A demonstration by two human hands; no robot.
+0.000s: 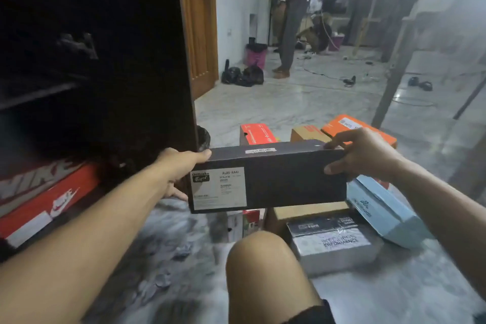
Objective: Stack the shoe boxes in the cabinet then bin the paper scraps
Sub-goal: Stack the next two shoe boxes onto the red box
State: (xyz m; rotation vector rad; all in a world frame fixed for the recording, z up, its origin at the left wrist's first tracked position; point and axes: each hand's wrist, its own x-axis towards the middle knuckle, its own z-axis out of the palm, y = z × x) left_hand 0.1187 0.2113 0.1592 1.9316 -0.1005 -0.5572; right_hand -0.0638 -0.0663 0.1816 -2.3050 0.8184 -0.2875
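Note:
A black shoe box (289, 179) with a white label on its near left end is held level above the floor, one hand on each end. My left hand (178, 168) grips its left end and my right hand (360, 151) grips its right end. To the left stands the dark open cabinet (92, 73); a red and white shoe box (42, 197) lies on its lowest shelf. On the floor lie more boxes: a light blue one (381, 210), a grey and black one (334, 242), a brown one (302, 214) and orange ones (256, 134). Crumpled paper scraps (181, 251) lie by my knee.
My bare knee (265, 265) is in front of the boxes. A wooden door (201, 26) stands past the cabinet. A person stands on the marble floor at the back (292, 16), near a pink bin (256, 55) and black bags (243, 75). Cables run across the floor.

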